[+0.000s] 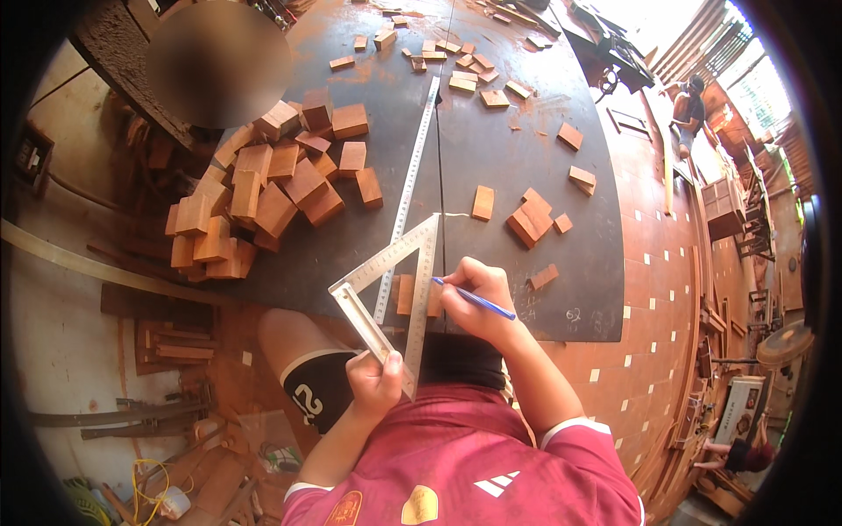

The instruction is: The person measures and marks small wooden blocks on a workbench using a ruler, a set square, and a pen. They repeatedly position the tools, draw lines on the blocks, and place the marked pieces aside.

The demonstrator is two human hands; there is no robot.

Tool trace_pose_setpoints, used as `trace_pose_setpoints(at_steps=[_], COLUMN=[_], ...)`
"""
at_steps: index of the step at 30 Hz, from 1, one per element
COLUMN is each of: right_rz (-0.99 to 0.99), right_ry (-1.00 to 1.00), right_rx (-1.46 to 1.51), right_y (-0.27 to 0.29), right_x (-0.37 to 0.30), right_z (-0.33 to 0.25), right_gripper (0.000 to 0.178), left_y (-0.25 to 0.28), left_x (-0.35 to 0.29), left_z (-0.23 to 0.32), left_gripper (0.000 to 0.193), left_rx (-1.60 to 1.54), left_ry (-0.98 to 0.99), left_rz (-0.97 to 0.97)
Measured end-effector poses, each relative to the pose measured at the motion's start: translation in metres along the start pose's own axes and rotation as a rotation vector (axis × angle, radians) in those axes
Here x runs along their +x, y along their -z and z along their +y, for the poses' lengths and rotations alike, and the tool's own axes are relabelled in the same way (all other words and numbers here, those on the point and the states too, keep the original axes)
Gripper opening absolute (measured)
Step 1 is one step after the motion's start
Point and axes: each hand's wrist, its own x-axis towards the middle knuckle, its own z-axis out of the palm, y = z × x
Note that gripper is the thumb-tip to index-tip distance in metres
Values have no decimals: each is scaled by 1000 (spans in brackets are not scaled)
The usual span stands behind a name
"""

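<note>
My left hand grips the lower corner of a metal triangle square, thumb on top near its thick edge. Beneath the square's long side lies a small wooden block, partly covered by it. My right hand pinches a blue pen, its tip at the square's right edge. A long steel ruler lies on the dark table, running away from me and passing under the square.
A heap of wooden blocks fills the table's left side. Loose blocks lie on the right, and smaller offcuts at the far end. The dark table has chalk marks near its front right corner. Two people are off to the right.
</note>
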Motion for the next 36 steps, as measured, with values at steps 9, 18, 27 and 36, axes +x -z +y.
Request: trace_pose_setpoints(at_steps=[9, 18, 27, 36], right_rz=[-14, -27, -16, -32], right_ry=[-2, -16, -3, -20], right_rx=[7, 12, 18, 22], right_y=[1, 2, 0, 0], right_x=[0, -1, 0, 0], right_z=[3, -2, -5, -4], right_gripper=[14, 15, 13, 16], left_y=[0, -2, -4, -4], left_x=[0, -3, -2, -4], left_z=[2, 5, 6, 3], left_gripper=[26, 25, 30, 32], left_rx=[71, 120, 116, 125], left_ry=[-18, -35, -48, -47], left_rz=[7, 14, 27, 32])
